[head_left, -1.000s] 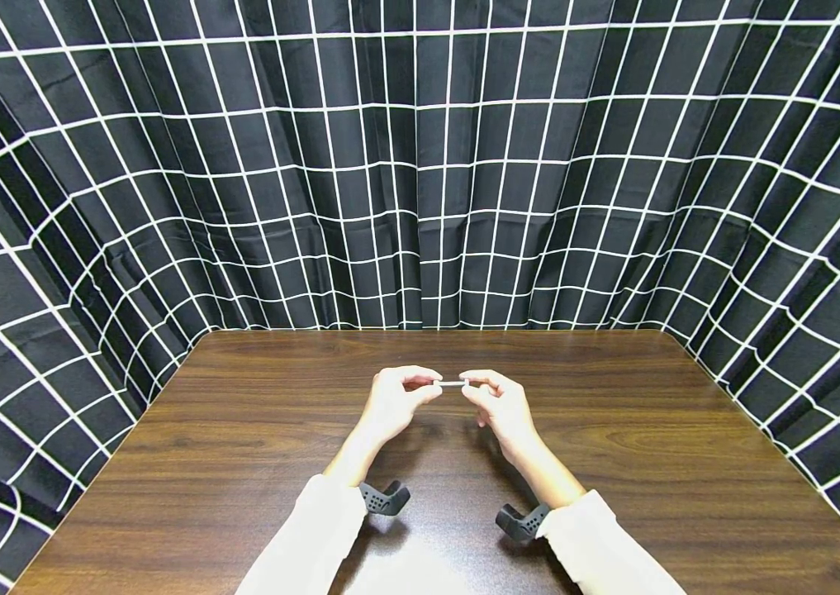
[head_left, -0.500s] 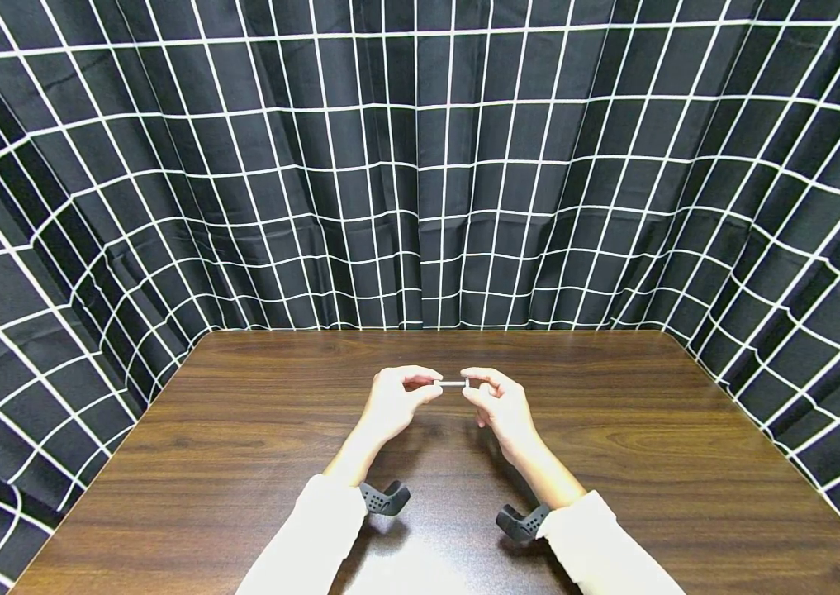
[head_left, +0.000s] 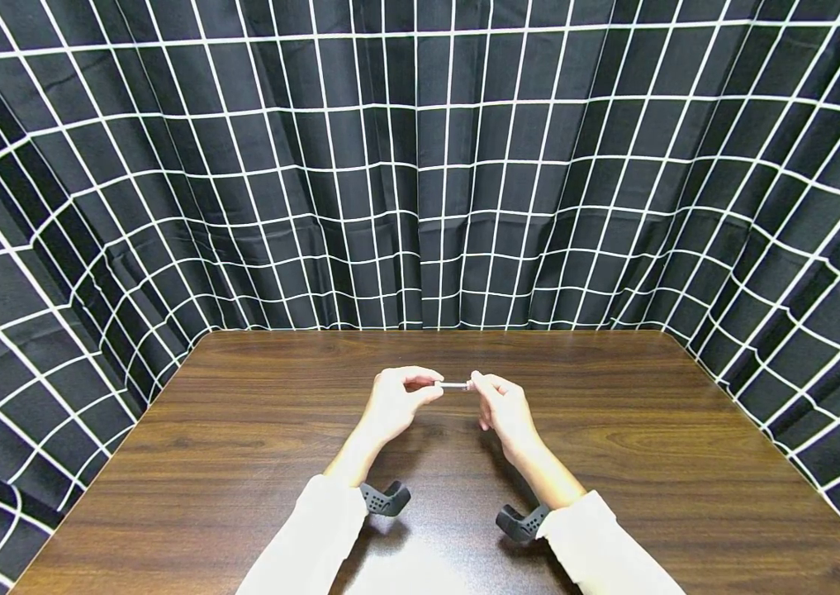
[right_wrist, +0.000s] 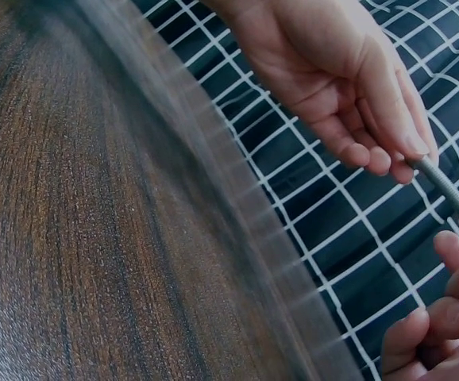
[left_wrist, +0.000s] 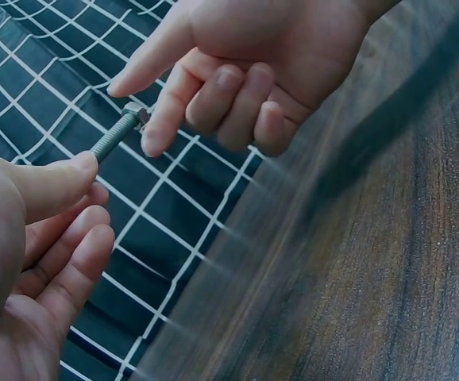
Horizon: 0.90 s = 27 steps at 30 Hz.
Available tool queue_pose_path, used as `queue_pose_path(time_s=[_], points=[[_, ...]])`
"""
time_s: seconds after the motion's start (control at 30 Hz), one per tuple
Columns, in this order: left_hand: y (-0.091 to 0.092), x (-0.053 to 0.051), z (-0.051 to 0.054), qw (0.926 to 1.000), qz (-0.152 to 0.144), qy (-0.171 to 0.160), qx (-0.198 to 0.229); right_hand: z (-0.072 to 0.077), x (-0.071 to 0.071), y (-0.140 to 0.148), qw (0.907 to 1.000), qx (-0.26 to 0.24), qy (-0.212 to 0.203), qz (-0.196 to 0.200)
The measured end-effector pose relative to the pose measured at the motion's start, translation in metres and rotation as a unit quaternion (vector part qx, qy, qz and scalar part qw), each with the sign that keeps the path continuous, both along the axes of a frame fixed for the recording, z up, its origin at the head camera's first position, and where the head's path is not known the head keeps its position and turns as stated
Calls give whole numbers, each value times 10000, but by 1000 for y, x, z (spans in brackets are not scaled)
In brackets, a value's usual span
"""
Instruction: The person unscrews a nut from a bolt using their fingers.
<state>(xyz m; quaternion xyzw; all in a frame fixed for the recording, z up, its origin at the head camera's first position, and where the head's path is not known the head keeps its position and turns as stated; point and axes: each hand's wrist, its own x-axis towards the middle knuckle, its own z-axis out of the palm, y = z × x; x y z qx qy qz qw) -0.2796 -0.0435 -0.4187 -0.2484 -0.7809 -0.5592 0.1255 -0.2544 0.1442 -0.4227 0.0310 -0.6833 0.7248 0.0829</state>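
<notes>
My left hand [head_left: 391, 402] pinches a grey threaded bolt [left_wrist: 112, 141] by one end, between thumb and fingertips, above the table. A hexagonal piece [left_wrist: 136, 112] sits at the bolt's other end; whether it is a head or a nut I cannot tell. My right hand [head_left: 507, 413] is at that end. In the left wrist view its thumb and forefinger stand on either side of the hexagon, with slight gaps, while the other fingers curl inward. The right wrist view shows a right fingertip [right_wrist: 452, 248] just below the hexagon; the right thumb is out of that view.
Both hands are over a brown wood-grain table [head_left: 241, 446]. A dark curtain with a white grid [head_left: 420, 207] surrounds its back and sides. Dark wrist mounts [head_left: 386, 498] protrude inward from both wrists beside the white sleeves [head_left: 315, 537].
The right thumb and forefinger were parted around the bolt's end; now they have shifted slightly right and their tips are closer together in the head view. The left hand has hardly moved.
</notes>
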Motion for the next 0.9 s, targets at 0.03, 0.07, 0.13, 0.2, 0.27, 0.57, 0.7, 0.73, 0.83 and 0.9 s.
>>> queue_pose_path(time_s=[0.03,0.07,0.13,0.2,0.27,0.57,0.7,0.73,0.83,0.9], points=[[0,0,0,10000,9,-27,-25,0,0,0,10000,51,-59,-12],[0,0,0,10000,2,-6,-40,0,0,0,9999,96,-126,-12],[1,-1,0,9999,25,-22,-104,0,-1,1,9996,134,-267,17],[1,-1,0,9999,22,9,-118,1,0,2,9992,155,-369,94],[1,0,0,9999,21,15,-119,4,1,2,9987,136,-445,192],[1,0,-1,9999,-36,67,-119,22,15,0,9980,149,-426,431],[0,1,1,9999,-65,57,-119,16,9,2,9981,101,-420,435],[0,1,1,9999,-65,58,-113,14,8,2,9982,85,-438,411],[0,1,1,9999,-84,27,-59,8,3,3,9983,47,-455,372],[0,1,1,9999,-98,32,-19,4,1,3,9986,42,-398,351]])
